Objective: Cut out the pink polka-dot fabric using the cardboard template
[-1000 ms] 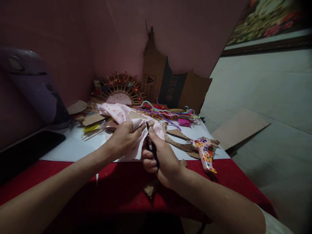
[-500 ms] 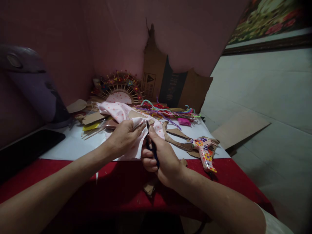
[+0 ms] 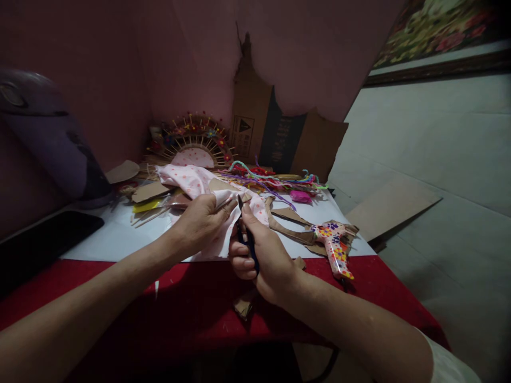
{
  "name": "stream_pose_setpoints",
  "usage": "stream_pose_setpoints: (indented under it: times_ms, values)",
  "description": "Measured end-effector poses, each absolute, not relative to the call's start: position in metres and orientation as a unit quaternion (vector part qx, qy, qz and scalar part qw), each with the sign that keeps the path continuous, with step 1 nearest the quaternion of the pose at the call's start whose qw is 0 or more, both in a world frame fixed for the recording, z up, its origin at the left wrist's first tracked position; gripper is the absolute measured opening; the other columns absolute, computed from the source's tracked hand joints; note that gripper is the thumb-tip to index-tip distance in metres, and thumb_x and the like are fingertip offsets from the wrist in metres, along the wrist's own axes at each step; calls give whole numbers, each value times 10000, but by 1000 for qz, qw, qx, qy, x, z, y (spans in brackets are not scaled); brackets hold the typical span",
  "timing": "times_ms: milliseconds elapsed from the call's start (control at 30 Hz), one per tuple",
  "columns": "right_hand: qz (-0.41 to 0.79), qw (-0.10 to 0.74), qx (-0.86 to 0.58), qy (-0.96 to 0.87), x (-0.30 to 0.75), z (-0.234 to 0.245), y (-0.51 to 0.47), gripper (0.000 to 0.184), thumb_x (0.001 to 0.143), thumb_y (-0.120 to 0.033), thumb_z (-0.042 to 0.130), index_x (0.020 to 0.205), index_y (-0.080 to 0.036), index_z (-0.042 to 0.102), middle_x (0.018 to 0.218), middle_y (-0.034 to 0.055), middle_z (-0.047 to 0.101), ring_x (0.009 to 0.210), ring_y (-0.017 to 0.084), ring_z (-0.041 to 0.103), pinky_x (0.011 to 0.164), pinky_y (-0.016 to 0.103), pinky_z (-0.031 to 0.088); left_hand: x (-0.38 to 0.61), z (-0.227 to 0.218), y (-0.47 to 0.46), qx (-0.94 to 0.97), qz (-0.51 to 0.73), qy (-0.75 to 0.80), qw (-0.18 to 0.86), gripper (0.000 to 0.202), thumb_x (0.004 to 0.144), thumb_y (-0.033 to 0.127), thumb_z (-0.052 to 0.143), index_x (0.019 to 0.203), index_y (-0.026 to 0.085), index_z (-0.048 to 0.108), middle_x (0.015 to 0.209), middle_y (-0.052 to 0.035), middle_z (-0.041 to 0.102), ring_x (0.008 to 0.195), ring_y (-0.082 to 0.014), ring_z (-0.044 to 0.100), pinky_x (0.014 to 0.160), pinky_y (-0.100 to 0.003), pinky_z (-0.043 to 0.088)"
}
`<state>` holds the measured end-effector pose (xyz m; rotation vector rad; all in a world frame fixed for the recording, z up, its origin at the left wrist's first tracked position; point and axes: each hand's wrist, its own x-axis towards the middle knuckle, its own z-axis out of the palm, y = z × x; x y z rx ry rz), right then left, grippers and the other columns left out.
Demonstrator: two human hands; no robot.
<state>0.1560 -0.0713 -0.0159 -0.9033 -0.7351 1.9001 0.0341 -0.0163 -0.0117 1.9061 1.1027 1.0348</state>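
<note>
Pinched in my left hand [image 3: 203,223] is an edge of white-pink cloth with red dots [image 3: 186,180], which spreads over a piece of cardboard [image 3: 220,185]. My right hand [image 3: 268,250] is closed around small dark scissors [image 3: 248,246]. Their pointed tip rises past my thumb and meets the cloth beside the left fingertips. How far the blades are apart I cannot make out. The lower cloth hangs between both hands over the white sheet [image 3: 131,242].
A flower-patterned glue gun [image 3: 333,242] lies on cardboard scraps [image 3: 293,231] at right. Behind are colourful pipe cleaners [image 3: 271,181], a pink packet [image 3: 300,197], a stick fan [image 3: 194,157] and upright cardboard [image 3: 255,117]. A phone [image 3: 51,239] and purple container [image 3: 51,143] stand left.
The whole view has shifted very slightly. Both hands keep their grip on the cloth and the scissors, with hardly any movement between them.
</note>
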Motion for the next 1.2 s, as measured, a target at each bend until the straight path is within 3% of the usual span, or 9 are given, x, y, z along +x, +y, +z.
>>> stream_pose_setpoints:
  times_ms: [533,1200]
  values:
    - [772,430,-366,-292,157,-13,-71,474,764,-644,497,644,-199,384,433,-105,315,320,13,155,319,126,83,35,-9,-19,725,376,463,344,303,802,403,476,616,165,507,503,32,427,429,-77,322,359,-184,234]
    - [766,435,-374,-289,156,-12,-71,468,761,-642,502,649,-205,380,433,-106,312,317,14,151,323,132,67,34,-13,-16,734,388,433,351,282,822,394,462,671,162,517,548,31,443,480,-90,352,420,-196,273]
